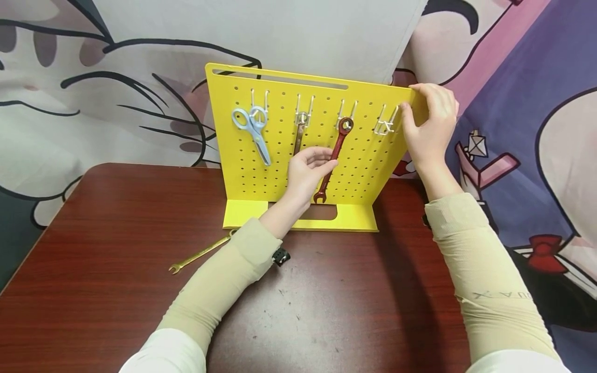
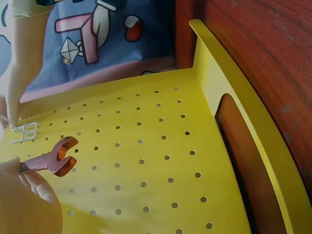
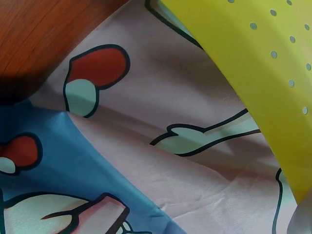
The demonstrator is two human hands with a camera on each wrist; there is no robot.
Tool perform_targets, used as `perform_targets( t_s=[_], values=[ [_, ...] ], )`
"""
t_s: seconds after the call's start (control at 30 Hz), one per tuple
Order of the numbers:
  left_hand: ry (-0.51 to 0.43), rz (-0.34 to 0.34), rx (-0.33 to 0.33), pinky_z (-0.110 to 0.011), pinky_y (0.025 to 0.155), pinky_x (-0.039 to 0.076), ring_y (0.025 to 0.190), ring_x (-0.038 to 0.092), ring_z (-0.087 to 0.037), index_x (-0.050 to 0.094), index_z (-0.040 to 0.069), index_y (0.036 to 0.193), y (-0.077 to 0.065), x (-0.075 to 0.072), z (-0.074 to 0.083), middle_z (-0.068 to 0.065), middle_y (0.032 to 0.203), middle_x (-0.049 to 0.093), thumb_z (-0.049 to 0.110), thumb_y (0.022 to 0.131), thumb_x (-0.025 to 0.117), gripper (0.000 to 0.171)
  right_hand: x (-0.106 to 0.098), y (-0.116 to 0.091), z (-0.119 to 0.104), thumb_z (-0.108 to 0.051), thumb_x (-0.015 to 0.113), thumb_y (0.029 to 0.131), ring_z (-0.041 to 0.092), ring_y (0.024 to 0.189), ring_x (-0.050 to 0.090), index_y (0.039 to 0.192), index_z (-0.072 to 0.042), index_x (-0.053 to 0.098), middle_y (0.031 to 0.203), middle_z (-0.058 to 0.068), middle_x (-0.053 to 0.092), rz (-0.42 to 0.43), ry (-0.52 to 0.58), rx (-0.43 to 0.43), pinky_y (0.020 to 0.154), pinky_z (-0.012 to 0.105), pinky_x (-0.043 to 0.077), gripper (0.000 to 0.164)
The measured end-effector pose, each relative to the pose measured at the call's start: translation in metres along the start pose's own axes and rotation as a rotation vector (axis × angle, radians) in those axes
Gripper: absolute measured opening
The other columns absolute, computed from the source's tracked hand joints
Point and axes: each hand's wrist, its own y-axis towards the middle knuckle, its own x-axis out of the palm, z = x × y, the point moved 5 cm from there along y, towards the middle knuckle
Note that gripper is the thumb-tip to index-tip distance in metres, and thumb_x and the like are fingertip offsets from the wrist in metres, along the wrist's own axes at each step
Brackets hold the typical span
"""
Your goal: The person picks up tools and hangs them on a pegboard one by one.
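Note:
My left hand (image 1: 305, 173) pinches a red combination wrench (image 1: 337, 147) by the middle of its shaft, in front of a yellow pegboard (image 1: 289, 176). The wrench's ring end overlaps the third pair of white hooks (image 1: 353, 110); its open-jaw end points down and shows in the left wrist view. At the board's upper right edge my right hand (image 1: 434, 124) grips it, thumb in front. Light-blue scissors (image 1: 254, 129) hang from the leftmost hooks. Beside them hangs a silver wrench (image 1: 299, 132), its lower part hidden behind my left hand.
A gold wrench (image 1: 200, 254) lies on the dark red wooden table (image 1: 116, 223), one end near the board's base and partly behind my left sleeve. The rightmost white hooks (image 1: 385, 124) carry nothing. A cartoon-printed cloth (image 1: 522, 129) stands behind and to the right.

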Motion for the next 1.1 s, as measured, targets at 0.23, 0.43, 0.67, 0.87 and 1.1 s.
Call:
perform_targets(
  t_s=[0.23, 0.43, 0.67, 0.87, 1.1],
  values=[
    [0.017, 0.021, -0.001, -0.016, 0.084, 0.057, 0.092, 0.067, -0.007, 0.073, -0.007, 0.118, 0.0069, 0.0034, -0.0025, -0.018, 0.112, 0.075, -0.006, 0.094, 0.075, 0.024, -0.0006, -0.0003, 0.0005, -0.021, 0.069, 0.098, 0.035, 0.125, 0.06, 0.125, 0.0, 0.074, 0.127, 0.019, 0.073, 0.009, 0.002, -0.001, 0.114, 0.032, 0.035, 0.035],
    [0.008, 0.031, -0.019, -0.017, 0.086, 0.057, 0.092, 0.066, -0.007, 0.073, -0.007, 0.119, 0.0102, 0.0045, -0.0068, -0.017, 0.112, 0.074, -0.005, 0.094, 0.075, 0.025, 0.0001, -0.001, 0.0003, -0.022, 0.068, 0.098, 0.035, 0.125, 0.059, 0.125, 0.0, 0.074, 0.128, 0.018, 0.073, 0.002, 0.0, 0.005, 0.115, 0.032, 0.035, 0.035],
    [0.012, 0.048, -0.001, -0.025, 0.092, 0.061, 0.099, 0.071, -0.018, 0.072, -0.007, 0.12, 0.0105, 0.0038, -0.0069, -0.023, 0.117, 0.074, -0.008, 0.095, 0.073, 0.024, 0.0005, -0.0005, -0.0008, -0.021, 0.068, 0.097, 0.036, 0.124, 0.059, 0.125, 0.0, 0.074, 0.127, 0.019, 0.073, 0.009, 0.006, -0.001, 0.114, 0.032, 0.035, 0.035],
    [0.099, 0.063, 0.048, -0.029, 0.098, 0.061, 0.114, 0.072, -0.035, 0.073, -0.006, 0.121, 0.0102, 0.0036, -0.0063, -0.024, 0.122, 0.074, -0.006, 0.098, 0.07, 0.023, 0.0011, -0.0003, -0.0007, -0.021, 0.069, 0.097, 0.036, 0.125, 0.059, 0.125, 0.0, 0.074, 0.127, 0.019, 0.073, 0.01, 0.008, -0.001, 0.114, 0.032, 0.035, 0.035],
    [0.174, 0.056, 0.081, -0.03, 0.101, 0.06, 0.118, 0.073, -0.033, 0.073, -0.004, 0.124, 0.0092, 0.0025, -0.0067, -0.021, 0.126, 0.076, -0.002, 0.1, 0.07, 0.024, 0.0013, 0.0, -0.0008, -0.02, 0.069, 0.097, 0.036, 0.124, 0.059, 0.125, 0.0, 0.074, 0.127, 0.019, 0.073, 0.011, 0.011, -0.004, 0.114, 0.032, 0.035, 0.035]
  ],
)
